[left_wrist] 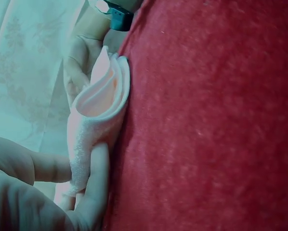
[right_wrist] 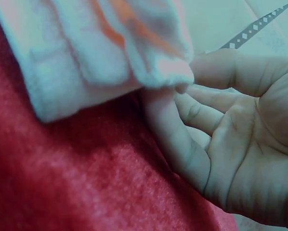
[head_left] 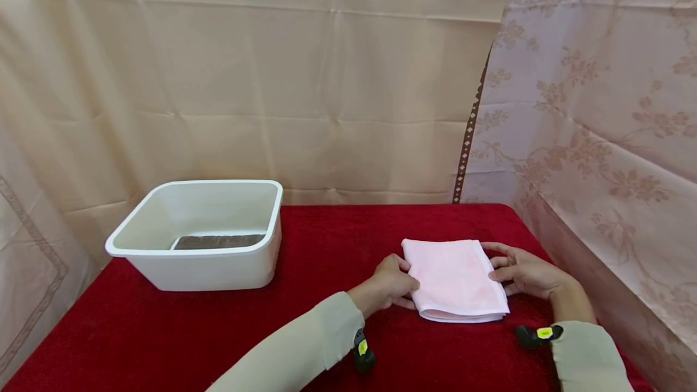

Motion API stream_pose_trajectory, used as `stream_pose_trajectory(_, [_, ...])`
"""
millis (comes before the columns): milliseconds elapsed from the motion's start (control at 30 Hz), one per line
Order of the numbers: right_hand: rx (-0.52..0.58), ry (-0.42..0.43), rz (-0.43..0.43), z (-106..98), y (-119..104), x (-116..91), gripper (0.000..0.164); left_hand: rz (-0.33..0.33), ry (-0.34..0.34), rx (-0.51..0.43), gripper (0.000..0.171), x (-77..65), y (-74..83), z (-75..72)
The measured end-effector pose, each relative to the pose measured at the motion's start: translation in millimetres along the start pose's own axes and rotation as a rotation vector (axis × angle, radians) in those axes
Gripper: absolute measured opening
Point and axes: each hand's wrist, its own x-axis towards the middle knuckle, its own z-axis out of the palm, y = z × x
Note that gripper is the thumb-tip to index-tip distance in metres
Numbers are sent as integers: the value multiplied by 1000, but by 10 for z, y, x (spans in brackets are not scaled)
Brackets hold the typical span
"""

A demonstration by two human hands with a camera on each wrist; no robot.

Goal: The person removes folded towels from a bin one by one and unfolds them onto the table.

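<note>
At the left of the head frame, a white tub (head_left: 213, 272) stands on the red cloth (head_left: 337, 231), upright with its open top facing up, so part of its inside shows; a flat dark thing (head_left: 220, 242) appears at the bottom, though the rim hides too much to say what it is. Right of centre in the lower half, the left hand (head_left: 389, 283) pinches the left edge of a folded pink towel (head_left: 454, 277), thumb on top and fingers beneath, a narrow grip that probably holds the rounded fold together. The towel sits in the lower right of the frame, low over the cloth and well apart from the tub, its layers bulging a little along the near side, where the left wrist view looks into the gaps. At its right edge the right hand (head_left: 525, 274) pinches from the other side, thumb above, a finger tucked under the corner; gripping opposite edges likely keeps the layers level. Orange marks (right_wrist: 146, 29) show between those layers in the right wrist view. A flowered curtain (head_left: 610, 107) hangs at the far right.
</note>
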Motion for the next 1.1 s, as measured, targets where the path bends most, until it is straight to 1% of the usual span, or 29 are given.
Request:
stream_pose_trajectory(200, [-34,22,16,-13,10,-20,84,-15,24,68,36,-1,23,-28])
stream_pose_trajectory(367, [-49,22,12,-18,15,0,79,-26,75,122,43,33,71,-57])
stream_pose_trajectory(467, [-39,17,0,-11,24,20,75,15,119,162,45,74,105,-65])
stream_pose_trajectory(567, [-25,6,-17,-5,31,34,73,80,167,216,44,129,146,-64])
stream_pose_trajectory(633, [-15,1,-23,-3,40,35,71,112,182,245,44,170,174,-50])
stream_pose_trajectory(700, [-10,-5,-27,-5,51,27,69,139,172,269,43,216,199,-20])
stream_pose_trajectory(800, [-9,-5,-25,-11,71,9,68,177,131,311,40,284,227,59])
stream_pose_trajectory(867, [-15,2,-23,-19,83,-2,68,207,108,338,35,328,245,126])
stream_pose_trajectory(933, [-25,4,-23,-24,91,-11,68,223,91,366,29,369,256,197])
stream_pose_trajectory(1033, [-32,20,-12,-36,96,-30,66,245,50,377,22,438,272,306])
stream_pose_trajectory(1100, [-35,24,-7,-51,101,-45,64,286,20,420,18,482,283,375])
